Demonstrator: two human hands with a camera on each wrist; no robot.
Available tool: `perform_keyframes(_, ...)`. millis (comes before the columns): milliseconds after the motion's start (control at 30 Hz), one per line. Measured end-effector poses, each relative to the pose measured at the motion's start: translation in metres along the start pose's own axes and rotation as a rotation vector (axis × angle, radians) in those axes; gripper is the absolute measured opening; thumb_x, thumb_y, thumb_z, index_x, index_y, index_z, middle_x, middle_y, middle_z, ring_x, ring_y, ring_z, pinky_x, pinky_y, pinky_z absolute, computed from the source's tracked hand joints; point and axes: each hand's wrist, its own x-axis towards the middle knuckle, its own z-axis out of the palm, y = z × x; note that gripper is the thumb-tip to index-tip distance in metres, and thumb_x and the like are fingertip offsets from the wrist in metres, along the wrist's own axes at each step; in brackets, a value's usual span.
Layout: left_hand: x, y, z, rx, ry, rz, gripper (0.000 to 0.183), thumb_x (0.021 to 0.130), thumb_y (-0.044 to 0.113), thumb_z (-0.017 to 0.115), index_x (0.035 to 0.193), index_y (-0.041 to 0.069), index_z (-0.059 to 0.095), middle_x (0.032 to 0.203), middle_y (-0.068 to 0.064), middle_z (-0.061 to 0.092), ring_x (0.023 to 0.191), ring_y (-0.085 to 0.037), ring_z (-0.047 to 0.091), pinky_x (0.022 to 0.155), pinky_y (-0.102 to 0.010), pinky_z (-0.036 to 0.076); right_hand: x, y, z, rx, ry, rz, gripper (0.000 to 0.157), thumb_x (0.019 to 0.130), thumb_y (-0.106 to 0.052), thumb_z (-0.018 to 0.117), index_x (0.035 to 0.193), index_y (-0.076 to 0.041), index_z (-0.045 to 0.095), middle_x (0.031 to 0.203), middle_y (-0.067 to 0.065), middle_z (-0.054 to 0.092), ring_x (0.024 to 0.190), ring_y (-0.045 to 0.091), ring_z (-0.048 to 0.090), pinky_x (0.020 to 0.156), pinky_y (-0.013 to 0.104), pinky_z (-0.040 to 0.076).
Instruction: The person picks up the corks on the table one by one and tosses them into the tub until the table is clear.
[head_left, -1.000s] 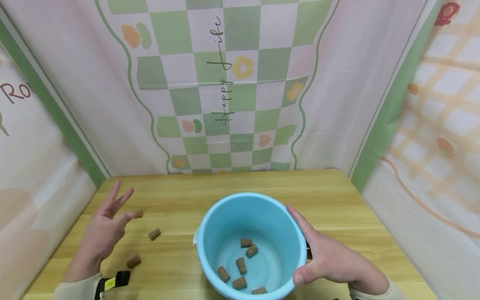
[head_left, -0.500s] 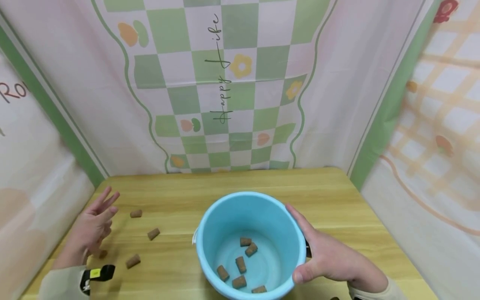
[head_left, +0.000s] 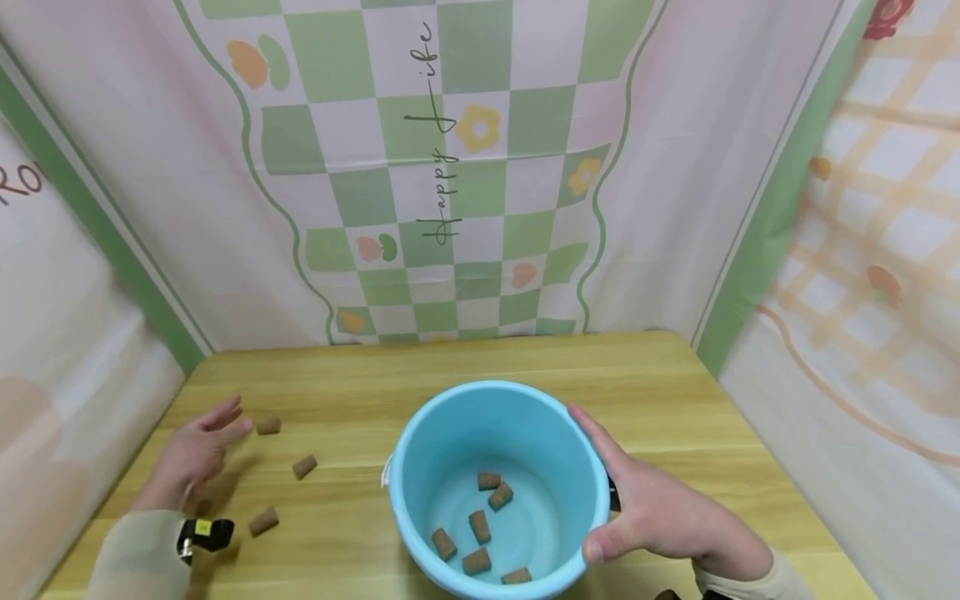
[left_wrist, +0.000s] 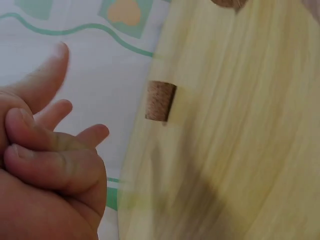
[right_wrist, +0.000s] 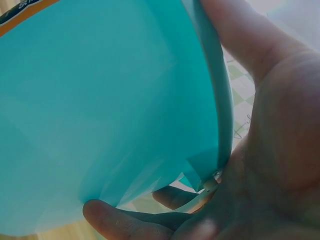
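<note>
Blue is the bucket [head_left: 465, 429], and on its bottom lie six corks [head_left: 480, 526]. Outside it, three more are seen on the tabletop [head_left: 360, 400], all near the fingers of the left hand [head_left: 193, 457]: the far cork [head_left: 268, 426] just beside the fingertips, the middle cork [head_left: 304, 466] to their right, and the near cork [head_left: 263, 522] behind them, beside the wrist. So, I would judge, the filling is more than half done, and these three are left. It is too dark to tell whether another one lies under the left hand.

The left fingers are apart, but not evenly: in the left wrist view, three digits point outward and two are bent toward the palm. I see nothing held by them, and in that view a gap shows before the cork.

The right hand [head_left: 663, 510] has its fingers clamped on the rim, with the thumb on the near side and other fingers against the outer wall.
</note>
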Motion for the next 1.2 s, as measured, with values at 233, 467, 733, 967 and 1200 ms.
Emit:
perform_keyframes(233,0.010,-0.008,-0.003,0.093,-0.036,-0.050,0.088,0.082,0.059,0.061,0.149,0.019,0.022,0.150,-0.016,0.024,0.041,-0.005,0.033,0.037,-0.028,0.038,0.000,0.000,0.000,-0.017,0.001,-0.005,0.124,0.068,-0.020,0.084,0.150,-0.022,-0.009,0.139,0.018,0.036,0.112,0.037,0.049,0.087,0.036,0.046)
perform_keyframes(467,0.019,-0.014,0.001,0.126,-0.024,-0.058,0.081,0.087,0.051,0.060,0.149,0.015,0.023,0.147,-0.020,0.027,0.056,-0.014,0.049,0.042,-0.027,0.040,-0.001,0.000,-0.001,-0.038,0.003,-0.007,0.124,0.068,-0.021,0.084,0.150,-0.021,-0.009,0.138,0.017,0.038,0.112,0.036,0.049,0.088,0.034,0.044)
perform_keyframes(733,0.023,-0.018,0.004,0.104,-0.020,-0.076,0.078,0.086,0.047,0.064,0.147,0.014,0.029,0.147,-0.017,0.029,0.072,-0.020,0.049,0.054,-0.032,0.042,0.000,-0.001,0.000,-0.028,-0.003,-0.015,0.123,0.069,-0.021,0.083,0.150,-0.021,-0.009,0.139,0.017,0.037,0.112,0.036,0.048,0.089,0.035,0.044)
perform_keyframes(967,0.024,-0.019,0.006,0.111,-0.019,-0.061,0.075,0.086,0.042,0.066,0.145,0.012,0.033,0.146,-0.015,0.031,0.123,-0.043,0.031,0.093,-0.055,0.030,0.000,-0.001,0.000,-0.016,-0.005,-0.008,0.123,0.069,-0.020,0.083,0.150,-0.022,-0.010,0.139,0.018,0.037,0.112,0.036,0.049,0.087,0.035,0.045)
perform_keyframes(1200,0.024,-0.019,0.007,0.111,-0.019,-0.061,0.071,0.086,0.038,0.067,0.143,0.009,0.036,0.144,-0.016,0.033,0.132,-0.043,0.017,0.101,-0.060,0.014,0.000,-0.001,0.000,-0.007,-0.006,-0.006,0.122,0.069,-0.018,0.083,0.150,-0.022,-0.010,0.139,0.018,0.037,0.111,0.036,0.050,0.086,0.036,0.046)
